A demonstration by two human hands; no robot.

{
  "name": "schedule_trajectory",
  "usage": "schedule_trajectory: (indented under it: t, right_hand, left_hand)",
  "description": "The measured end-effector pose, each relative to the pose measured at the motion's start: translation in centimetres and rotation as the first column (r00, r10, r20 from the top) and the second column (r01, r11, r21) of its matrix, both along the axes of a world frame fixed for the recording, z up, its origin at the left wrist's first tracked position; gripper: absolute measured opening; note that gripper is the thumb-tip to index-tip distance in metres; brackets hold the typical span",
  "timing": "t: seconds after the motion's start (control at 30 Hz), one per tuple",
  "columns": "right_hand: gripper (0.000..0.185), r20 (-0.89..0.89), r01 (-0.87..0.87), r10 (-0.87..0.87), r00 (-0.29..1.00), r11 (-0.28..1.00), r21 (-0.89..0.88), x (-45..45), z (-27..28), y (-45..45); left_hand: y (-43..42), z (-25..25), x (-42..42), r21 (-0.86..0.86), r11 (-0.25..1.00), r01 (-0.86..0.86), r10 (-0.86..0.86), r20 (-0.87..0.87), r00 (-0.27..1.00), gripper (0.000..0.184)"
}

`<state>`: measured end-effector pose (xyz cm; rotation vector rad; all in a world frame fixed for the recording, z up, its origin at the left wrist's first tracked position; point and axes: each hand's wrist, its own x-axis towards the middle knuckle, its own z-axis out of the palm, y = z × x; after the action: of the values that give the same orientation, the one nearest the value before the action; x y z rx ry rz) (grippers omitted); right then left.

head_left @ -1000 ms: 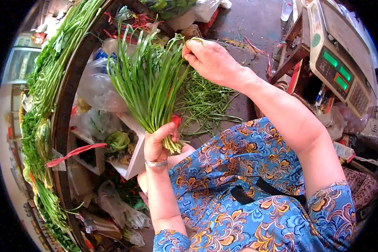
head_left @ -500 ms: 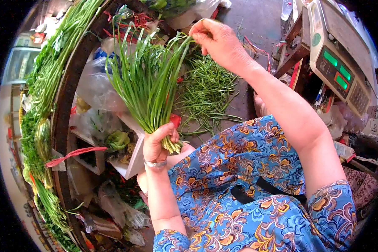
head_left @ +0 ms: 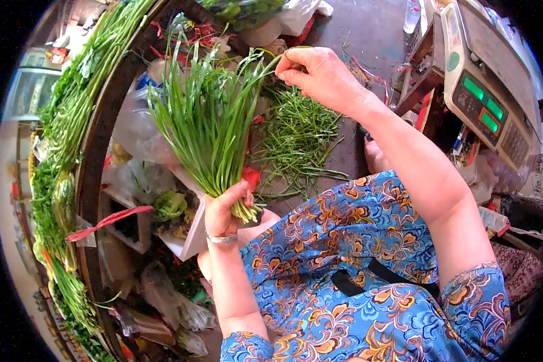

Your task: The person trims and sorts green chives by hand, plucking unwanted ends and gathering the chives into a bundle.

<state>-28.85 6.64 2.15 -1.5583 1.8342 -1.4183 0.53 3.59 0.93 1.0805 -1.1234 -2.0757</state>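
Observation:
A fanned bunch of long green leafy stalks stands upright in my left hand, whose fingers wrap round the pale stem ends. A silver bracelet circles that wrist. My right hand is at the upper right of the bunch, thumb and fingertips pinched on the tip of a green leaf that reaches out from it. Behind and to the right of the bunch, a pile of loose green trimmings lies on the dark surface.
At the right stands a scale with lit green digits. Long green vegetables line a curved dark edge at the left. Plastic bags, a red strip and a white box are below and left of the bunch.
My right hand has dropped a little and moved slightly right since half a second ago, still pinching at the leaf tips. The bunch leans slightly further left in my left hand.

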Motion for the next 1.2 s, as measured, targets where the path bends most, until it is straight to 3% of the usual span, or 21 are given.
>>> schedule_trajectory:
  t: [0.13,0.2,0.23,0.33,0.47,0.5,0.63,0.73,0.8,0.93,1.03,1.2]
  right_hand:
    - [0.014,-0.029,0.077,-0.078,0.997,0.997,-0.022,-0.7,-0.4,-0.3]
    - [0.015,-0.087,0.143,-0.160,0.983,0.974,-0.173,-0.9,-0.6,-0.6]
    - [0.019,-0.065,0.126,-0.135,0.989,0.985,-0.119,-1.1,-0.5,-0.4]
    - [0.024,-0.079,0.132,-0.141,0.987,0.985,-0.111,-1.2,-0.5,-0.3]
    - [0.027,-0.223,0.051,-0.095,0.970,0.979,-0.196,-1.6,-1.6,-0.4]
    - [0.022,-0.257,0.043,-0.088,0.962,0.984,-0.176,-1.7,-1.6,-0.4]
    - [0.014,-0.175,0.040,-0.076,0.982,0.979,-0.201,-2.1,-0.9,-0.4]
    - [0.014,-0.208,-0.021,-0.009,0.978,0.990,-0.141,-2.0,0.1,0.3]
    - [0.014,-0.109,-0.071,0.062,0.992,0.994,-0.088,-1.7,0.2,0.8]
    - [0.015,-0.115,-0.155,0.154,0.981,0.988,0.000,-1.5,0.0,0.9]
    - [0.017,-0.251,-0.156,0.141,0.958,0.987,-0.042,-1.7,-0.1,1.1]
    - [0.019,-0.212,-0.123,0.122,0.969,0.992,0.010,-1.3,0.1,1.0]
  left_hand:
    - [0.1,0.0,0.1,-0.015,1.000,0.008,-0.007,0.041,0.999,0.022]
    - [0.0,-0.2,0.5,-0.058,0.995,0.086,-0.080,0.089,0.993,0.034]
    - [0.2,0.0,0.5,-0.054,0.996,0.069,-0.063,0.108,0.992,0.035]
    - [0.3,0.0,0.8,-0.064,0.991,0.115,-0.106,0.123,0.987,0.031]
    - [0.3,-0.1,0.9,-0.110,0.974,0.198,-0.188,0.096,0.977,0.023]
    - [0.4,-0.1,0.9,-0.076,0.984,0.161,-0.154,0.089,0.984,0.035]
    - [0.4,0.6,0.3,-0.108,0.991,0.075,-0.052,0.204,0.978,0.028]
    - [-0.2,0.2,0.2,-0.204,0.978,-0.032,0.076,0.210,0.975,0.028]
    - [-0.5,0.1,0.4,-0.194,0.973,-0.124,0.149,0.120,0.982,0.023]
    - [-1.4,-0.4,1.8,-0.210,0.966,-0.154,0.171,0.067,0.983,0.021]
    - [-1.5,0.0,1.9,-0.245,0.955,-0.165,0.183,0.052,0.982,0.023]
    - [-1.2,0.5,1.9,-0.236,0.955,-0.177,0.191,0.037,0.981,0.024]
